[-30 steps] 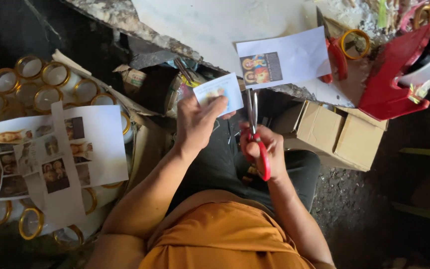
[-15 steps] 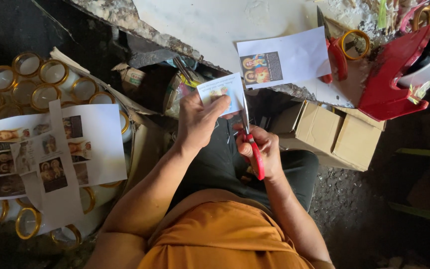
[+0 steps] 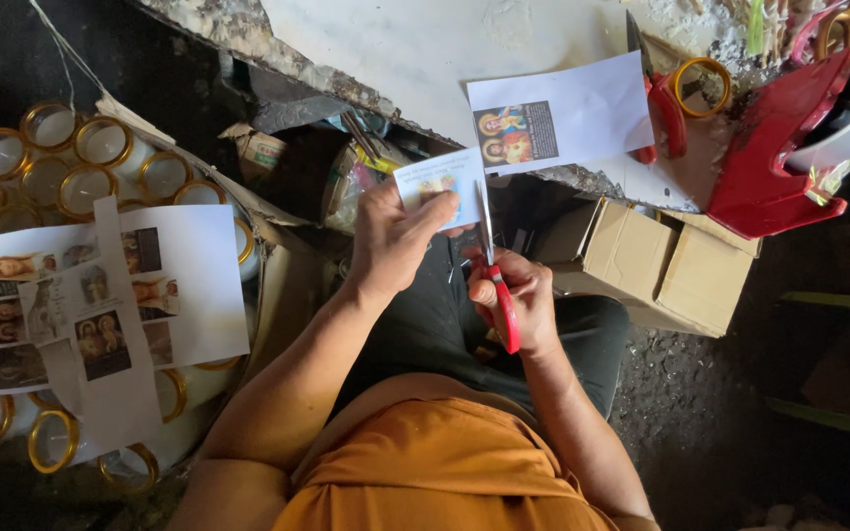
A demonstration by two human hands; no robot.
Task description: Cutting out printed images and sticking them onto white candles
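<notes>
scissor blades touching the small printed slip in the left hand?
Touching. The head view shows the red-handled scissors in the right hand with blades along the small printed slip's right edge, pinched by the left hand.

A chipped white tabletop (image 3: pixel 395 49) is spanning the upper view, a cardboard box (image 3: pixel 676 270) sitting beneath (floor (image 3: pixel 730 413) dark, gritty).

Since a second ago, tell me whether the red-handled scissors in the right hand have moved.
Yes. The scissors have shifted left and closed, against the cardboard box, which has stayed put. Their blades now lie along the right edge of the small paper cutout.
</notes>
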